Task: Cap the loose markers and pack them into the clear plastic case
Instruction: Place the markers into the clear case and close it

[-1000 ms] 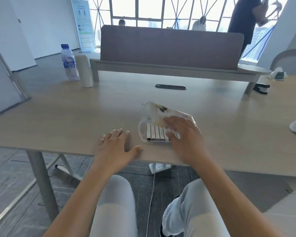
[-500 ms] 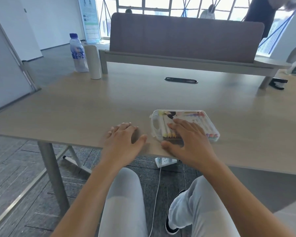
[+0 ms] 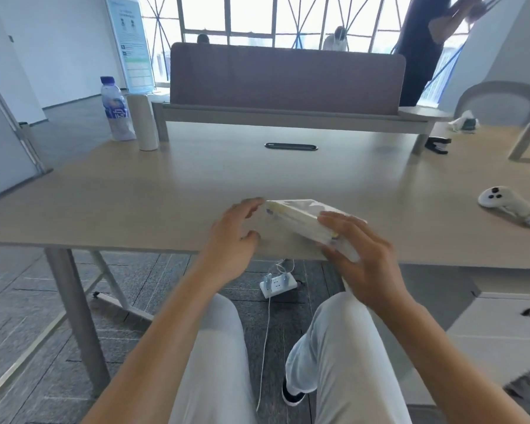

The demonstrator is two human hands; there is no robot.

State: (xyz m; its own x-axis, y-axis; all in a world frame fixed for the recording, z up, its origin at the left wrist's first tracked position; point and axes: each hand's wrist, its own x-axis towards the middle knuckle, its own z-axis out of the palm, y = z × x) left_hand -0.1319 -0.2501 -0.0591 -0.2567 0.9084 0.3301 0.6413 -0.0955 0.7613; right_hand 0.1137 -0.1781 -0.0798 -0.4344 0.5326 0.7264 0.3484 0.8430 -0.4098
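risk: clear plastic case (image 3: 300, 220) sits tilted at bench (image 3: 196, 185) near edge, could slip off or pop open | right hand (image 3: 361, 255) grips its near end | left hand (image 3: 236, 231) fingertips touch its far-left corner, fingers loose | contents: markers inside, blurred, count unclear | none loose near case

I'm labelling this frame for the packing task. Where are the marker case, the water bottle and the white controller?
marker case (image 3: 294, 214): head view, on its clear lid.
water bottle (image 3: 117, 113): head view, on its label.
white controller (image 3: 493, 197): head view, on its round button face.
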